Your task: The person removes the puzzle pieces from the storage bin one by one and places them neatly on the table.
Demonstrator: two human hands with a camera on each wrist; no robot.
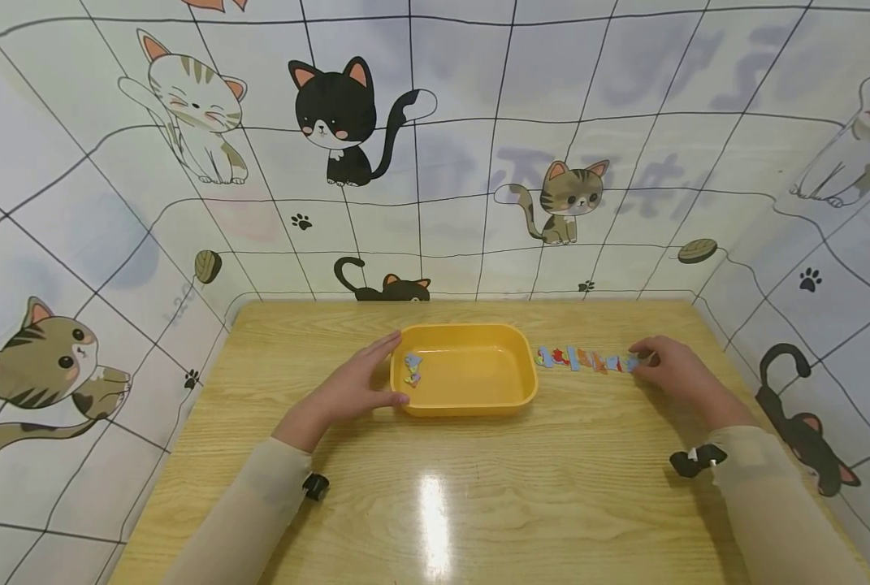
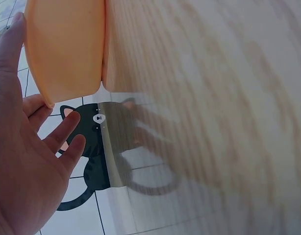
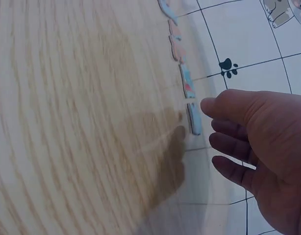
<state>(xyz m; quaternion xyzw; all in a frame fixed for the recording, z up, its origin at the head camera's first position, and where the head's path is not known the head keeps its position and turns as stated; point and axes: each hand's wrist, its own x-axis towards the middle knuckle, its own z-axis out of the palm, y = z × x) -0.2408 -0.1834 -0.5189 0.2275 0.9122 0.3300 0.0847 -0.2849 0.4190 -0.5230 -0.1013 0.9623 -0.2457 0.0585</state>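
Note:
A yellow plastic tray (image 1: 471,410) stands on the table, with a few small colourful flat pieces (image 1: 413,370) at its left end. My left hand (image 1: 347,392) holds that end, thumb at the near corner and fingers at the far one. In the left wrist view, fingertips touch the orange-looking tray wall (image 2: 67,54). Several similar flat pieces, jigsaw-like in outline, form a row (image 1: 579,359) right of the tray. By the row's right end is my right hand (image 1: 672,370). The right wrist view shows its thumb beside the last light-blue piece (image 3: 193,119), its fingers loosely bent.
The wooden table (image 1: 376,496) meets a white wall covering (image 1: 464,162) with a grid and cartoon cats at the back and sides. Small black devices (image 1: 316,487) are worn at both wrists, over the light sleeves.

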